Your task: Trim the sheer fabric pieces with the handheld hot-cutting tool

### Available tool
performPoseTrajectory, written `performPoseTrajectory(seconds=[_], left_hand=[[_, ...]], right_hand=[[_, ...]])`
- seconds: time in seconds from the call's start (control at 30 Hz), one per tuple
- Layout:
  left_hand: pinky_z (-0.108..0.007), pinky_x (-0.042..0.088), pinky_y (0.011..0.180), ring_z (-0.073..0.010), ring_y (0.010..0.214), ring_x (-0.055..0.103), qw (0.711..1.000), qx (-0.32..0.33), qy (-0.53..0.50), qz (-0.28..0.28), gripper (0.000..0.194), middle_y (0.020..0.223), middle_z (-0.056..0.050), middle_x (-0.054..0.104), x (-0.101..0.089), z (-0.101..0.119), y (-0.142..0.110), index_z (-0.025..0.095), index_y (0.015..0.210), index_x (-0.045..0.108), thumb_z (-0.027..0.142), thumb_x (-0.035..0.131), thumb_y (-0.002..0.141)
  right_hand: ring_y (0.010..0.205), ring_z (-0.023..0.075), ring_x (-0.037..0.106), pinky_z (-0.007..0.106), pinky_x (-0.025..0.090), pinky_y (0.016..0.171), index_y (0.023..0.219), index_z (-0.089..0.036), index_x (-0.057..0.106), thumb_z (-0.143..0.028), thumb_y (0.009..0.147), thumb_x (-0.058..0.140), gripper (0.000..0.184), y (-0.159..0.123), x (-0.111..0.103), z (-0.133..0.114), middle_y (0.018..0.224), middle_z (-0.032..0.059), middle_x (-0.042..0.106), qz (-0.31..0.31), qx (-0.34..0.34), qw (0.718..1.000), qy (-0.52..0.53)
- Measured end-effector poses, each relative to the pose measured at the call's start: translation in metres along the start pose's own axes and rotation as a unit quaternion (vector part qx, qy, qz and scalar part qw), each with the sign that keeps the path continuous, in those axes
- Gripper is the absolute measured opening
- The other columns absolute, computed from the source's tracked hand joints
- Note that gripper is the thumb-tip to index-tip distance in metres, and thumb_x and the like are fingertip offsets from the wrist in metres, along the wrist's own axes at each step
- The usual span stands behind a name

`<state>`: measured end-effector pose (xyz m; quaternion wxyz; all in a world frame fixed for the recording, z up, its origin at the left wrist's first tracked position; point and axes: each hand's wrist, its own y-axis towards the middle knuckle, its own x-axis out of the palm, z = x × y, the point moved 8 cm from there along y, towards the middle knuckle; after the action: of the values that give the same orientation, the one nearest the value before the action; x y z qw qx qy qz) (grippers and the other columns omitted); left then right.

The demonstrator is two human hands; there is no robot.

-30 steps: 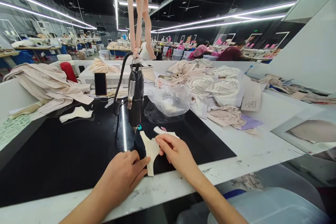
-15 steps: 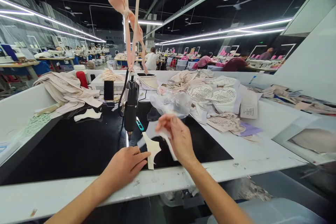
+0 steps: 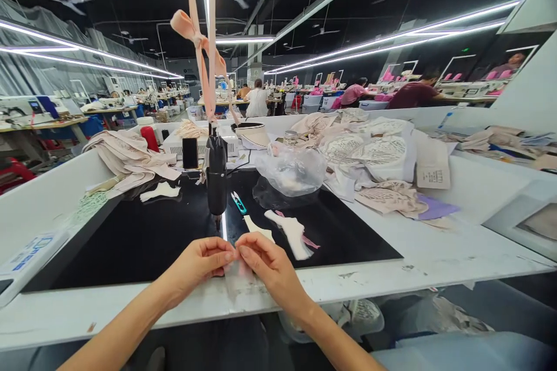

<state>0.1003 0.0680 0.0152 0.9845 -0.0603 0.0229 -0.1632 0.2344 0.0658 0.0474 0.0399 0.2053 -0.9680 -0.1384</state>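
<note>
My left hand (image 3: 209, 258) and my right hand (image 3: 272, 266) meet at the front edge of the black mat (image 3: 152, 249). Both are closed in a pinch, fingertips together, on a thin translucent sheet (image 3: 238, 279) that hangs below them; its exact kind is unclear. A cream cut piece (image 3: 257, 227) lies partly hidden behind my right fingers. To the right rest white cut pieces (image 3: 292, 235) with a pink scrap (image 3: 310, 242) beneath. Teal thread snips (image 3: 239, 203) lie beyond the hands. Above the mat hangs a black handheld tool (image 3: 217, 177), tip down.
Pink straps (image 3: 210, 81) carry the tool. A clear plastic bag (image 3: 290, 171) sits at the mat's back edge, near heaped fabric pieces (image 3: 378, 148). Folded fabric (image 3: 128, 153), a phone (image 3: 190, 153) and another cream piece (image 3: 160, 192) are at back left. People sit at machines farther off.
My right hand has put the white piece down on the mat and come left to meet my left hand. My left hand has left the cream piece. A translucent sheet now hangs between them.
</note>
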Motion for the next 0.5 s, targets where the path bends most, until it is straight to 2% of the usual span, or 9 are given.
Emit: performPoseTrajectory(seconds=[0.07,0.13,0.2,0.3,0.5], left_hand=[[-0.024,0.045,0.069,-0.0114,0.069,0.054,0.999,-0.018,-0.021,0.017,0.045,0.074,0.0,0.063,-0.01,-0.003,-0.004,0.017,0.088,0.072,0.057,0.083,0.069],[-0.023,0.044,0.067,-0.0102,0.066,0.051,0.999,-0.032,-0.029,0.03,0.045,0.07,0.002,0.06,-0.021,-0.005,-0.008,0.017,0.087,0.073,0.055,0.085,0.067],[-0.022,0.042,0.066,-0.0095,0.064,0.05,0.998,-0.042,-0.028,0.041,0.044,0.069,0.002,0.06,-0.033,-0.006,-0.01,0.018,0.088,0.073,0.054,0.085,0.068],[-0.022,0.041,0.066,-0.0092,0.065,0.049,0.997,-0.055,-0.016,0.052,0.042,0.071,0.002,0.061,-0.05,-0.007,-0.015,0.018,0.091,0.074,0.052,0.084,0.07],[-0.022,0.036,0.06,-0.0095,0.062,0.048,0.996,-0.061,0.02,0.067,0.037,0.069,0.003,0.06,-0.078,-0.007,-0.024,0.017,0.086,0.071,0.05,0.08,0.075]], right_hand=[[0.064,0.0112,0.059,0.023,0.045,0.054,0.105,-0.021,0.063,-0.052,0.085,0.07,0.037,0.001,-0.004,0.009,0.094,0.0026,0.067,0.015,0.045,0.999,0.016],[0.071,0.0137,0.063,0.024,0.05,0.057,0.109,-0.022,0.063,-0.052,0.077,0.076,0.046,0.001,-0.006,0.018,0.099,0.0034,0.066,0.017,0.09,0.995,0.029],[0.072,0.0146,0.063,0.025,0.051,0.06,0.107,-0.019,0.066,-0.05,0.074,0.078,0.047,0.001,-0.006,0.027,0.087,0.0016,0.065,0.003,0.129,0.991,0.03],[0.062,0.0121,0.058,0.025,0.047,0.06,0.097,-0.016,0.07,-0.047,0.074,0.077,0.038,0.0,-0.001,0.038,0.069,-0.002,0.061,-0.015,0.169,0.985,0.017],[0.056,0.0115,0.055,0.025,0.043,0.059,0.082,-0.017,0.069,-0.038,0.076,0.069,0.022,0.007,0.019,0.044,0.062,-0.0021,0.061,-0.02,0.194,0.98,-0.033]])
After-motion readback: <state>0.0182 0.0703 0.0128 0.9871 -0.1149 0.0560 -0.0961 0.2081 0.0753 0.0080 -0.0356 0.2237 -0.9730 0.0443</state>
